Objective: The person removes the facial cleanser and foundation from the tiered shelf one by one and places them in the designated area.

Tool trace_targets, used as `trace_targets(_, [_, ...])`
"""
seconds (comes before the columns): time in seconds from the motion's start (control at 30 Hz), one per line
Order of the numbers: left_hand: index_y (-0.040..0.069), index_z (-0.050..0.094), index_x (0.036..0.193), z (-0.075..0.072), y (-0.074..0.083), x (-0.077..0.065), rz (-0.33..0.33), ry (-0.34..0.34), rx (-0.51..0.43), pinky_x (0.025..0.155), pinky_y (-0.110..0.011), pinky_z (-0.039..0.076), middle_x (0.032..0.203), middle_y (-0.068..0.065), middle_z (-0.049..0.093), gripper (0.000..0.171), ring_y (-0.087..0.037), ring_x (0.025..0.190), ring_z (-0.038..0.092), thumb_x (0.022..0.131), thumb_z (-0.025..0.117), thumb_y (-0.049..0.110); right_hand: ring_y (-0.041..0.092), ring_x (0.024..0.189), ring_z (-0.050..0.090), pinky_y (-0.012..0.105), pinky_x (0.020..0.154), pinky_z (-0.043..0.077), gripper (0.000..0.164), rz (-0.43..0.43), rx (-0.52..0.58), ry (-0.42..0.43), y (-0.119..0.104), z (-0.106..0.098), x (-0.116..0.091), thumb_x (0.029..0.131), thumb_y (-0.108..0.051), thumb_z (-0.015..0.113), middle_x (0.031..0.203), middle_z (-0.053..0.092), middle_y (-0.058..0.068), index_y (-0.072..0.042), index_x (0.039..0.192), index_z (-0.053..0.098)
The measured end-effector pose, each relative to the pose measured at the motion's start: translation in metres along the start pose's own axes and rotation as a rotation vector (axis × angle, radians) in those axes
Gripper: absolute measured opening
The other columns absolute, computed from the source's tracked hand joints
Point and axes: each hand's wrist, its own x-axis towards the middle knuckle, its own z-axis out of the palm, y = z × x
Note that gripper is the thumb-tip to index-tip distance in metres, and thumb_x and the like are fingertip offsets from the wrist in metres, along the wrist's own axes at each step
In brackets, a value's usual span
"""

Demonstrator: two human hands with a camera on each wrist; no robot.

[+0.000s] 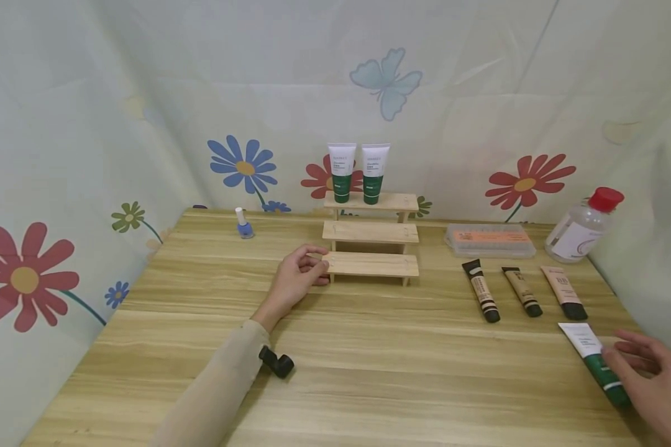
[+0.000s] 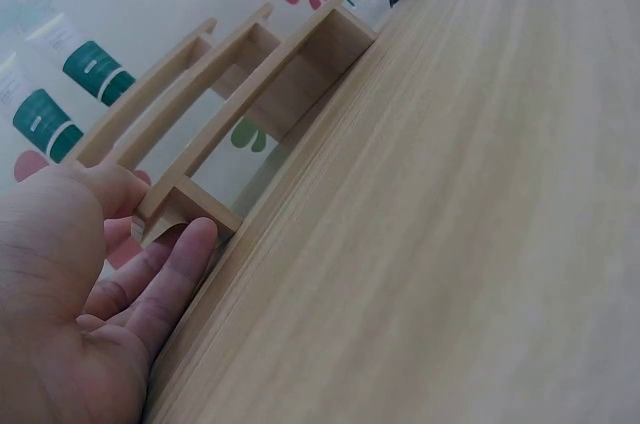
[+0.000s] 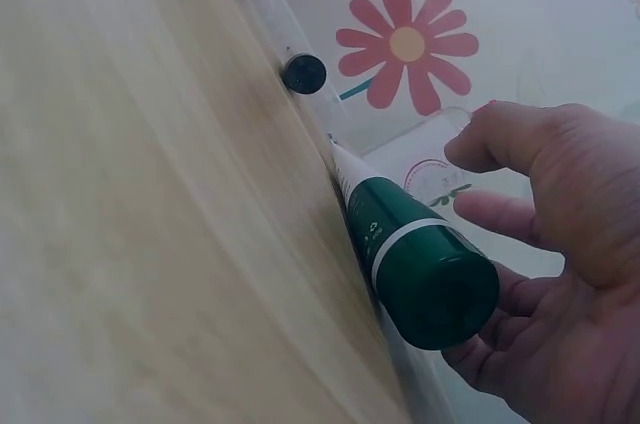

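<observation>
My left hand (image 1: 299, 276) holds the left end of the lowest step of a three-tier wooden stand (image 1: 371, 264); the left wrist view shows the thumb and fingers around that end. Two white-and-green tubes (image 1: 342, 174) stand upright on the top step. At the right, my right hand (image 1: 657, 375) is beside a third white-and-green tube (image 1: 593, 357) lying on the table. In the right wrist view its thumb and index finger are spread apart from this tube (image 3: 430, 274), while the lower fingers are partly hidden behind the cap.
Three small tubes lie at the right: a black-and-beige one (image 1: 481, 292), a tan one (image 1: 522, 292) and a pink one (image 1: 563, 292). Behind them are a clear flat case (image 1: 489, 241) and a red-capped bottle (image 1: 578, 230). Blue nail polish (image 1: 244, 225) stands left of the stand.
</observation>
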Motion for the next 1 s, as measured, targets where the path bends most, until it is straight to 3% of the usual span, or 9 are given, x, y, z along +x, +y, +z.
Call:
trace_targets(0.13, [0.011, 0.071, 0.137, 0.000, 0.001, 0.000, 0.000, 0.004, 0.004, 0.087, -0.040, 0.073, 0.115, -0.019, 0.077, 0.028, -0.031, 0.101, 0.080, 0.110, 0.074, 0.015, 0.051, 0.120, 0.059, 0.017, 0.071, 0.035, 0.062, -0.062, 0.012, 0.021, -0.005, -0.005, 0.002, 0.115, -0.024, 0.061, 0.150, 0.050, 0.042, 0.010, 0.163, 0.041])
trace_targets(0.23, [0.012, 0.071, 0.137, -0.001, 0.001, 0.000, 0.001, 0.008, 0.005, 0.087, -0.040, 0.073, 0.116, -0.019, 0.077, 0.027, -0.030, 0.101, 0.080, 0.110, 0.074, 0.015, 0.013, 0.101, 0.060, 0.011, 0.064, 0.032, 0.059, -0.133, 0.044, 0.059, -0.012, -0.011, 0.006, 0.113, -0.021, 0.065, 0.144, 0.054, 0.038, 0.010, 0.159, 0.047])
trace_targets(0.37, [0.013, 0.071, 0.136, -0.001, 0.000, 0.001, 0.003, 0.013, 0.007, 0.086, -0.039, 0.073, 0.116, -0.019, 0.077, 0.026, -0.030, 0.100, 0.080, 0.110, 0.074, 0.015, -0.019, 0.089, 0.038, 0.009, 0.069, 0.035, 0.050, -0.217, 0.118, 0.127, -0.028, -0.016, 0.012, 0.110, -0.017, 0.068, 0.121, 0.064, -0.003, 0.005, 0.154, 0.056])
trace_targets(0.47, [0.012, 0.071, 0.136, -0.001, 0.000, 0.001, 0.001, 0.008, 0.001, 0.087, -0.039, 0.073, 0.115, -0.019, 0.077, 0.026, -0.029, 0.100, 0.080, 0.110, 0.074, 0.014, -0.017, 0.098, 0.040, 0.010, 0.079, 0.036, 0.053, -0.269, 0.137, 0.143, -0.047, -0.019, 0.015, 0.113, -0.021, 0.067, 0.123, 0.062, -0.008, -0.004, 0.160, 0.053])
trace_targets(0.5, [0.012, 0.071, 0.136, -0.001, -0.001, 0.001, 0.001, 0.005, -0.003, 0.087, -0.039, 0.073, 0.115, -0.019, 0.077, 0.026, -0.029, 0.100, 0.080, 0.110, 0.074, 0.014, -0.011, 0.103, 0.044, 0.009, 0.083, 0.036, 0.055, -0.281, 0.138, 0.137, -0.055, -0.020, 0.017, 0.114, -0.023, 0.066, 0.130, 0.064, -0.001, -0.009, 0.164, 0.050])
trace_targets(0.6, [0.011, 0.071, 0.136, 0.000, -0.002, 0.001, 0.004, 0.000, -0.019, 0.087, -0.040, 0.073, 0.115, -0.020, 0.076, 0.026, -0.030, 0.100, 0.080, 0.110, 0.073, 0.014, 0.014, 0.130, 0.053, 0.010, 0.106, 0.040, 0.065, -0.303, 0.153, 0.091, -0.081, -0.022, 0.021, 0.116, -0.031, 0.062, 0.159, 0.051, 0.027, -0.023, 0.174, 0.036])
trace_targets(0.7, [0.010, 0.071, 0.137, 0.001, -0.002, 0.001, 0.005, -0.002, -0.027, 0.087, -0.040, 0.073, 0.114, -0.020, 0.076, 0.027, -0.031, 0.101, 0.079, 0.110, 0.073, 0.013, 0.039, 0.151, 0.045, 0.017, 0.127, 0.037, 0.069, -0.335, 0.209, 0.045, -0.106, -0.021, 0.027, 0.115, -0.035, 0.062, 0.172, 0.042, 0.024, -0.032, 0.176, 0.030])
trace_targets(0.9, [0.011, 0.071, 0.137, 0.002, -0.001, -0.001, -0.004, -0.002, -0.013, 0.087, -0.040, 0.073, 0.115, -0.019, 0.076, 0.027, -0.030, 0.101, 0.079, 0.111, 0.073, 0.014, 0.025, 0.148, 0.054, 0.011, 0.116, 0.046, 0.068, -0.459, 0.344, 0.021, -0.155, -0.010, 0.038, 0.111, -0.029, 0.071, 0.167, 0.050, 0.014, -0.034, 0.171, 0.041])
trace_targets(1.0, [0.011, 0.071, 0.136, 0.001, 0.000, -0.001, 0.001, 0.003, -0.016, 0.087, -0.040, 0.073, 0.114, -0.019, 0.076, 0.026, -0.030, 0.100, 0.079, 0.111, 0.073, 0.013, 0.020, 0.144, 0.057, 0.014, 0.111, 0.050, 0.066, -0.513, 0.401, 0.000, -0.183, 0.001, 0.042, 0.110, -0.029, 0.073, 0.164, 0.054, 0.009, -0.032, 0.169, 0.045])
